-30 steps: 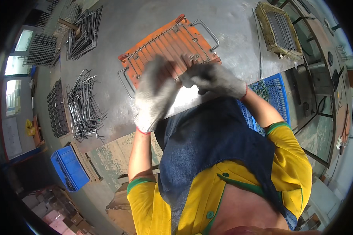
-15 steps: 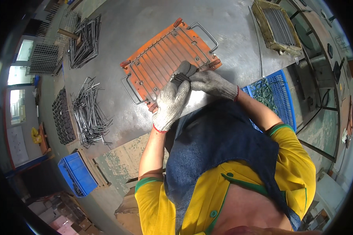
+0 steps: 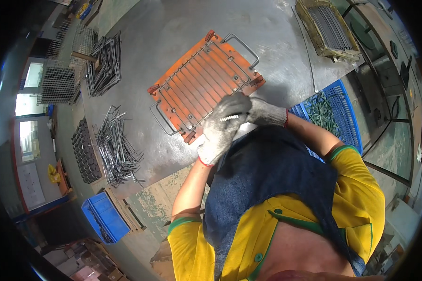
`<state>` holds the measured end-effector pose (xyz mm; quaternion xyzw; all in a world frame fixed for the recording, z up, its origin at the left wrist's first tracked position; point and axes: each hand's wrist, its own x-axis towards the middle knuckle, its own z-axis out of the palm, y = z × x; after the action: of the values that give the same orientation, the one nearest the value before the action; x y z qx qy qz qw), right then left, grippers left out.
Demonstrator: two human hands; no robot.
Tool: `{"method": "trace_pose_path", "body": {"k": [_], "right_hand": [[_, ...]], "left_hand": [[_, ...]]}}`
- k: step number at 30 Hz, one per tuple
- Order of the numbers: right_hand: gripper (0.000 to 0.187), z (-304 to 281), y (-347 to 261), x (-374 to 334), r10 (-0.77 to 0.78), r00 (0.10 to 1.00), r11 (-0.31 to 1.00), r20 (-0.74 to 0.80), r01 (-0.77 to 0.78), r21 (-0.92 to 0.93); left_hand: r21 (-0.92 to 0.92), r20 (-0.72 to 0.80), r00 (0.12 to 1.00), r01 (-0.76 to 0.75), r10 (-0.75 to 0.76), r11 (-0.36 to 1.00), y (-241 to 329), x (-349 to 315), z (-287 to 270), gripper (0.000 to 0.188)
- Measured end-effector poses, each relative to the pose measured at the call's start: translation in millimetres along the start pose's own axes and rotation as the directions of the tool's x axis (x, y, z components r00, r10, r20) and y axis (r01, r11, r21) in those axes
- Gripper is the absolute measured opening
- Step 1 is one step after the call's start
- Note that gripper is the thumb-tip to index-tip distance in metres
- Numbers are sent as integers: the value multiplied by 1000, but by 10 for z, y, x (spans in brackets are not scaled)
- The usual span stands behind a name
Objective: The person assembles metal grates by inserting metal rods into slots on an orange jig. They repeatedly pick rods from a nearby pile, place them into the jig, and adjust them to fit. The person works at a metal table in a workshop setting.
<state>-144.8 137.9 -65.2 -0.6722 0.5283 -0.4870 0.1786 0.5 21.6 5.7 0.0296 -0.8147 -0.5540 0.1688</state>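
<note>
Both your gloved hands are together at the near edge of the orange board (image 3: 186, 58): left hand (image 3: 225, 119) in front with fingers bent, right hand (image 3: 265, 112) against it, its fingertips hidden. Can't tell if either grips anything. Board sits mid-table (image 3: 159, 42), tilted relative to you, parallel wires (image 3: 199, 82) across it, wire handles (image 3: 257, 55) at two opposite ends.

To do this well: work over that near edge, sleeves and glove cuffs clear of the wires. Best to handle small stuff with fingertips, since knit gloves could snag wire ends. Don't lean on the board; a bump could shift the spacing. Check wire ends sit even.

Containers: yellowish box (image 3: 343, 55), far right, grey rods (image 3: 332, 28) lined up inside. Blue basket (image 3: 348, 112), right, by the table edge: tangled green strips (image 3: 322, 112). Blue bin (image 3: 116, 218), lower left: dark pieces, too small to identify.
</note>
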Motion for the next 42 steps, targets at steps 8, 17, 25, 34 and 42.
{"method": "trace_pose_path", "body": {"k": [8, 17, 25, 34, 42], "right_hand": [[22, 68, 138, -35, 540, 766, 505, 349, -627, 593], [38, -187, 158, 351, 770, 515, 18, 377, -609, 793], [44, -196, 628, 232, 643, 730, 413, 233, -586, 698], [35, 5, 1089, 18, 628, 734, -177, 257, -187, 966], [27, -898, -196, 339, 631, 697, 549, -341, -712, -438]], "left_hand": [[-674, -44, 803, 415, -595, 611, 57, 510, 5, 32], [-861, 153, 684, 446, -713, 244, -590, 1069, -184, 26], [-302, -5, 661, 715, -751, 631, -970, 1206, -457, 30], [718, 159, 968, -248, 193, 651, -948, 1279, -336, 35], [909, 90, 973, -167, 211, 381, -1128, 1193, -90, 45]]}}
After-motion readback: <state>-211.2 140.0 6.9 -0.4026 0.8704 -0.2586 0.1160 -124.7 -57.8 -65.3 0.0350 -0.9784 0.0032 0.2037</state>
